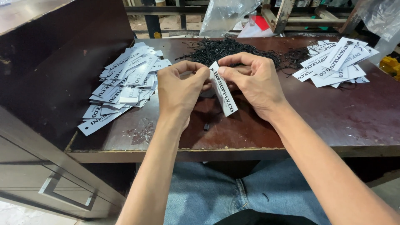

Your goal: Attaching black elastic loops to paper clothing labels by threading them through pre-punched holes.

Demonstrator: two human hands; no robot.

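Card tag: white, narrow, printed; held above the worktop at its upper end, long axis running from the fingers down toward the person, lower end free. Likely light, stiff, easily creased; best gripped by the edges near the top. Left hand and right hand: both pinched shut on the tag's top. Black strings heaped behind; loose tags left, strung tags right.

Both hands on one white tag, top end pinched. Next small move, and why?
Probably feed a black string through the top of the white card tag: left hand and right hand pinch that end, and a small black piece hangs below.
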